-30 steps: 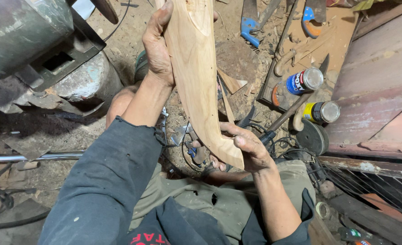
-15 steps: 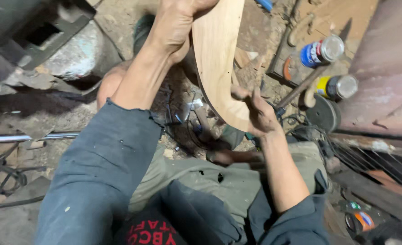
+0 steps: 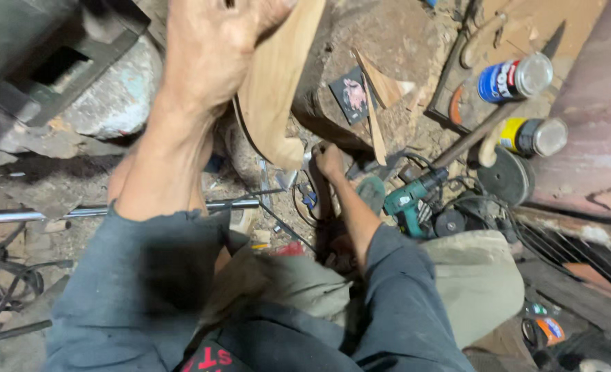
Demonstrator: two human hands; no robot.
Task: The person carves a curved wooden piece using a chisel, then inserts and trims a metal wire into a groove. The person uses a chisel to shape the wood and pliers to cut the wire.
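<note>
My left hand [image 3: 212, 52] is raised close to the camera and grips a pale, curved wooden piece [image 3: 278, 96] by its upper part. The narrow lower end of the wood hangs free above the floor. My right hand [image 3: 329, 162] is off the wood and reaches down among cables and small tools on the ground, just below the wood's tip. Its back faces me, so the fingers are hidden. A green power drill [image 3: 409, 203] lies just right of that hand.
A metal rod [image 3: 229, 204] lies across the floor at the left, below a grey machine [image 3: 16, 41]. Two spray cans, blue [image 3: 515, 77] and yellow [image 3: 533, 136], lie at the right beside a dark disc [image 3: 505, 178]. Wood slivers [image 3: 374, 117] rest on a large block [image 3: 388, 41].
My right hand has let go of the wood's lower end and dropped to the tools on the floor. My left hand has lifted the wood up toward the camera.
</note>
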